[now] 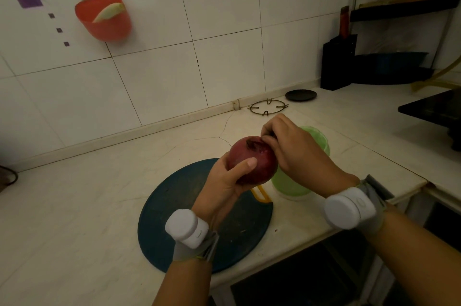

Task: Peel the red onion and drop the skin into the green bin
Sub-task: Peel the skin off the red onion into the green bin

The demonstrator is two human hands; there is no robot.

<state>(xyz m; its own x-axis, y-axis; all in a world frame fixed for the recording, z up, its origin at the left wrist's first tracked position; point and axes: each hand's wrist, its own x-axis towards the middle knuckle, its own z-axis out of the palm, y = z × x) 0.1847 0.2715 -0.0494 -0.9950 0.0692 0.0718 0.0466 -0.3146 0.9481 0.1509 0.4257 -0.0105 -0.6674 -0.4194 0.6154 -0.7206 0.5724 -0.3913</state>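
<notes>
Red onion (252, 161), round and glossy with a deep maroon skin, is held in the air over the far edge of a round, dark teal cutting board (174, 218) and just in front of the green bin (321, 141). A darker, dry, ragged patch marks the onion's top. The left hand (224, 181) cups it from below, fingers wrapped behind and the thumb pressed flat across the front. The right hand (296, 148) arches over the top with curled fingers, thumb and fingertips pinching at the onion's crown; whether a strip of skin has lifted there cannot be made out.

The bin is a small, smooth, pale green plastic tub with a rounded rim, standing on the counter (87, 206) just beside the board and mostly hidden behind the right hand and wrist. A yellow loop-shaped handle (262, 194) shows at the board's edge below the onion. The board's surface looks matte and scuffed. The counter is pale stone with thin cracks.

Each wrist carries a white, rounded plastic unit (187, 228) on a grey strap. Near the tiled wall lie a thin wire ring stand (268, 107) and a flat black disc (300, 95); a black knife block (338, 63) stands in the corner. A translucent red plastic basket (104, 21) hangs from a wall hook.
</notes>
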